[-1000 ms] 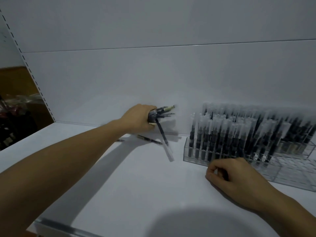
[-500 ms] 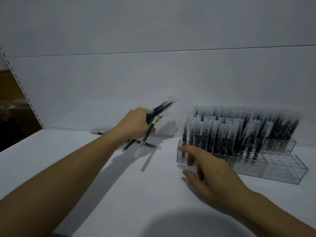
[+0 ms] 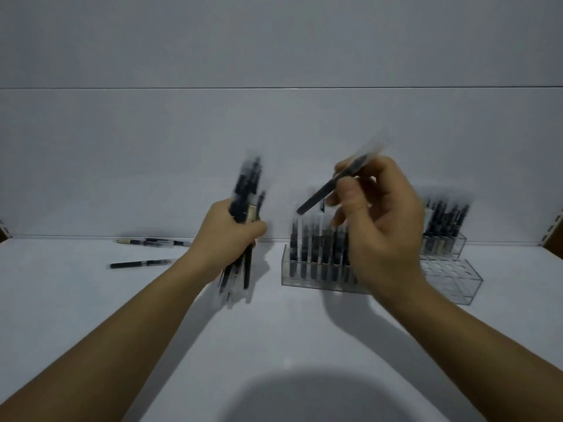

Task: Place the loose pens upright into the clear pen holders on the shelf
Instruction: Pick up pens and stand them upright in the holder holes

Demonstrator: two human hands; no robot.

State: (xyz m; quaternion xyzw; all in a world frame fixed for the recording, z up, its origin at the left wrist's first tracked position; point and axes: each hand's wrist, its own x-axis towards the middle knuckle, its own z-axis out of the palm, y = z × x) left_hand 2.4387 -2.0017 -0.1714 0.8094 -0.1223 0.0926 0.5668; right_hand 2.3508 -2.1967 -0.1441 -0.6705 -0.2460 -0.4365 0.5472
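While the head camera looks down at the shelf (image 3: pixel 91 300), the step in hand appears to be feeding pens one at a time from a held bunch into a holder. The left hand (image 3: pixel 231 236) grips a bundle of pens (image 3: pixel 247 190) in a closed fist, roughly upright, with the ends sticking out above and below the fist; the bundle is blurred, so I cannot count the pens. The right hand (image 3: pixel 380 226) pinches a single pen (image 3: pixel 323 191) between thumb and fingers. That pen is tilted, dark end down to the left and clear end up to the right, and it hangs above the front holder (image 3: pixel 304 283), apart from it. The front holder already has pens standing in it. To its right, the empty holder (image 3: pixel 451 278) shows open slots, and the back holder (image 3: pixel 447 242) behind it is filled. Two or more loose pens (image 3: pixel 140 264) lie flat on the shelf to the left, some against the back wall.

Next, I judge, the single pen must be turned upright and lowered into a free slot, which the right hand partly hides.
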